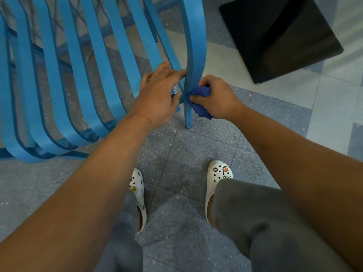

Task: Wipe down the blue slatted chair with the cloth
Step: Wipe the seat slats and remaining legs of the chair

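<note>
Right hand [218, 97] has the dark blue cloth [200, 103] bunched up tight, pressing it against the blue chair [78, 65] leg. Left hand [159, 95] rests on the frame beside it, fingers loosely spread.

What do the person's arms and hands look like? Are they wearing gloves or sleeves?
No gloves and no sleeves show: both forearms are bare right up to the picture's edge. The left hand and right hand wear no rings, and no watch or bracelet is on either wrist. A small round mark sits near the left wrist.

Beside the speckled, matt stone-look floor tiles [176, 163], the blue slatted chair [78, 79] is seen as smooth, matt-painted slats, and a soft, crumpled dark-blue cloth [200, 101] is pressed against it.
</note>
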Demonstrator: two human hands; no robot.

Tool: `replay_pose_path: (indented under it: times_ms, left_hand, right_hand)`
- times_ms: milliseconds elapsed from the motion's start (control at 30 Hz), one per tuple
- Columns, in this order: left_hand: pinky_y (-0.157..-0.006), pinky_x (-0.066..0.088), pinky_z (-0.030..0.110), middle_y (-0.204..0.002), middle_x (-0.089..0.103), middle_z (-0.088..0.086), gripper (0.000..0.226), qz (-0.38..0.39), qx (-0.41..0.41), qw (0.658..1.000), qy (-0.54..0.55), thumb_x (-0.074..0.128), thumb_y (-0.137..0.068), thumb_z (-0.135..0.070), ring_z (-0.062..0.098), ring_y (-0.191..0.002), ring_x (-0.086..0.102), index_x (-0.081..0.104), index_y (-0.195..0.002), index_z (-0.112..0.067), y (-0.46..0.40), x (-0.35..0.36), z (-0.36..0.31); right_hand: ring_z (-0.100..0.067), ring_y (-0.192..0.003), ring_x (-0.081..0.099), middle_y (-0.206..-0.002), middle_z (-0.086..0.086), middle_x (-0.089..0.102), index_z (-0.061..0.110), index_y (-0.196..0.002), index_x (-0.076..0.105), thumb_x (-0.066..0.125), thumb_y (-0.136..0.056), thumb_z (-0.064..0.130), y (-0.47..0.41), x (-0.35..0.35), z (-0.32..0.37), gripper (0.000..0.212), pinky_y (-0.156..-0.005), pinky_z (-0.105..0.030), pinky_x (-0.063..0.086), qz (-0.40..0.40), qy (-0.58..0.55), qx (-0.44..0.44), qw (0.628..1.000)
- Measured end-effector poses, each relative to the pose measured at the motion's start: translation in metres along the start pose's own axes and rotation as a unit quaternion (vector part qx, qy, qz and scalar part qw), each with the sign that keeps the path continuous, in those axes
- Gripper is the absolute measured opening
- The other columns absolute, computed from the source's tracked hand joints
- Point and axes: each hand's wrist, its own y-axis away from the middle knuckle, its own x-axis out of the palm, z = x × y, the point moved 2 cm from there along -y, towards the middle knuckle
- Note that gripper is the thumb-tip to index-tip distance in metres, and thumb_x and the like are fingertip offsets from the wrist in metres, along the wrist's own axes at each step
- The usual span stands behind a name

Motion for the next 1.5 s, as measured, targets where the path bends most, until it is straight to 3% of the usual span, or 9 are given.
replay_pose_path:
  times_ms: [333,600,700,833,933,1167,1267,1367,1500]
  left_hand:
    - [-0.113,0.018,0.038,-0.143,0.052,0.0,0.054,0.007,-0.013,1.0,-0.006,0.06,-0.096,-0.012,0.016,-0.152,0.02,0.048,-0.145,-0.027,0.008,-0.007,-0.001]
    - [-0.115,0.019,0.044,-0.147,0.051,0.004,0.051,-0.001,-0.01,1.0,-0.026,0.062,-0.094,-0.014,0.021,-0.153,0.022,0.05,-0.141,-0.025,0.019,-0.008,0.008]
    - [-0.118,0.016,0.044,-0.154,0.042,0.006,0.054,-0.004,0.015,0.998,-0.057,0.061,-0.094,-0.019,0.024,-0.155,0.015,0.045,-0.146,-0.021,0.021,-0.001,0.012]
    - [-0.125,0.003,0.051,-0.168,0.003,0.016,0.075,0.003,-0.027,0.991,-0.132,0.063,-0.094,-0.038,0.037,-0.155,-0.002,0.028,-0.156,-0.015,0.024,0.005,0.015]
    - [-0.126,0.001,0.051,-0.168,0.002,0.018,0.091,-0.007,-0.041,0.987,-0.157,0.064,-0.092,-0.045,0.036,-0.156,0.001,0.015,-0.159,-0.005,0.023,0.007,0.013]
    - [-0.125,0.007,0.051,-0.168,0.001,0.016,0.099,0.0,-0.033,0.987,-0.158,0.069,-0.089,-0.049,0.035,-0.156,0.001,0.013,-0.159,-0.006,0.023,0.008,0.016]
    - [-0.126,0.003,0.047,-0.169,-0.003,0.012,0.103,0.01,-0.038,0.991,-0.126,0.069,-0.089,-0.049,0.03,-0.156,-0.004,0.007,-0.16,-0.007,0.022,0.005,0.02]
    - [-0.125,0.003,0.045,-0.17,-0.003,0.011,0.095,0.017,-0.021,0.993,-0.113,0.071,-0.088,-0.047,0.029,-0.157,-0.004,0.017,-0.159,-0.012,0.021,0.001,0.024]
    - [-0.124,0.006,0.046,-0.169,-0.002,0.012,0.077,0.019,-0.004,0.995,-0.1,0.072,-0.088,-0.045,0.029,-0.157,-0.003,0.036,-0.151,-0.021,0.021,0.001,0.027]
  right_hand:
    - [-0.009,-0.088,0.065,-0.095,0.004,0.068,0.017,-0.099,0.065,0.081,-0.085,0.03,0.011,-0.012,0.023,0.025,-0.07,-0.018,0.051,-0.002,0.028,-0.036,0.999]
    - [-0.017,-0.09,0.068,-0.097,-0.001,0.07,0.012,-0.101,0.062,0.085,-0.081,0.035,0.019,-0.005,0.025,0.038,-0.08,-0.039,0.058,0.015,-0.015,-0.06,0.998]
    - [-0.018,-0.09,0.068,-0.097,-0.002,0.07,0.012,-0.101,0.061,0.084,-0.082,0.032,0.012,0.008,0.01,0.036,-0.081,-0.043,0.057,0.02,0.001,-0.034,0.999]
    - [-0.025,-0.087,0.069,-0.094,-0.006,0.072,0.018,-0.098,0.058,0.081,-0.084,0.034,0.004,0.033,-0.013,0.031,-0.08,-0.051,0.058,0.029,0.026,0.021,0.999]
    - [-0.023,-0.082,0.068,-0.091,-0.005,0.072,0.021,-0.097,0.058,0.079,-0.085,0.036,0.004,0.039,-0.016,0.029,-0.077,-0.05,0.059,0.022,0.036,0.029,0.999]
    - [-0.014,-0.085,0.066,-0.094,0.01,0.071,0.024,-0.102,0.061,0.077,-0.085,0.047,0.021,0.005,0.005,0.034,-0.075,-0.037,0.055,-0.065,0.085,-0.119,0.987]
    - [-0.015,-0.084,0.064,-0.09,0.01,0.068,0.024,-0.099,0.062,0.073,-0.086,0.054,0.014,0.019,-0.009,0.035,-0.079,-0.04,0.054,-0.068,0.106,-0.114,0.985]
    - [-0.015,-0.082,0.059,-0.085,0.012,0.062,0.021,-0.099,0.061,0.074,-0.088,0.049,0.002,0.042,-0.03,0.032,-0.087,-0.039,0.048,-0.04,0.127,-0.079,0.988]
    - [-0.021,-0.086,0.066,-0.089,0.004,0.065,0.012,-0.105,0.059,0.075,-0.091,0.036,-0.009,0.067,-0.054,0.032,-0.07,-0.03,0.049,0.028,0.057,0.011,0.998]
